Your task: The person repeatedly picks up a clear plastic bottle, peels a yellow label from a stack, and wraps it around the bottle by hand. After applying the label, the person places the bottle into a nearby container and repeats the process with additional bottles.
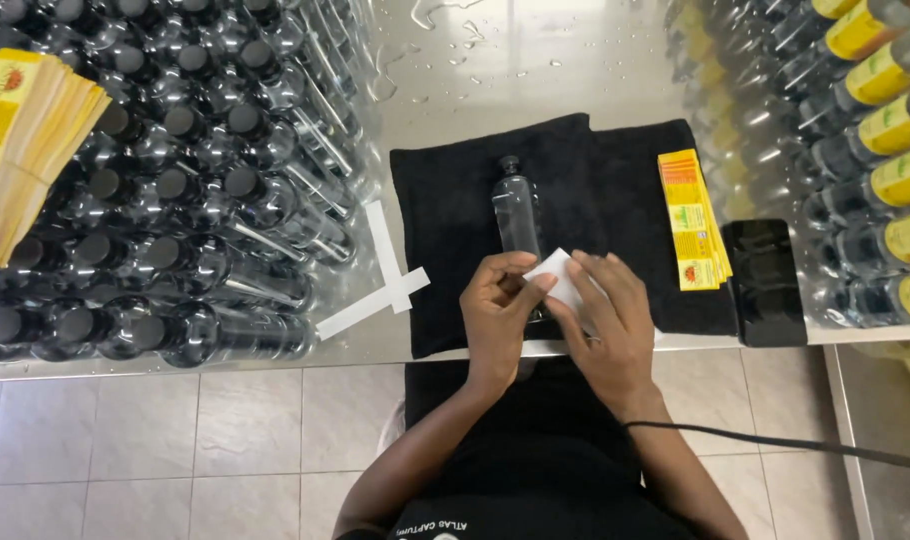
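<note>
Both hands — left hand (497, 312), right hand (612, 322) — pinch a white label backing (556, 277) over a clear bottle (516, 212) lying on a black towel (445, 240).

Your surroundings, itemised:
- Counter (535, 60): glossy, pale, reflective top w/ water droplets at the far end; bright light glare across the middle.
- Counter front edge runs L to R just above the floor.
- Floor (175, 440): beige square tiles, light grout lines, below and in front of you.
- Right side: thin metal frame edge beside the counter end, more tile beyond.
- Walls, windows: not visible from your head cam.
</note>
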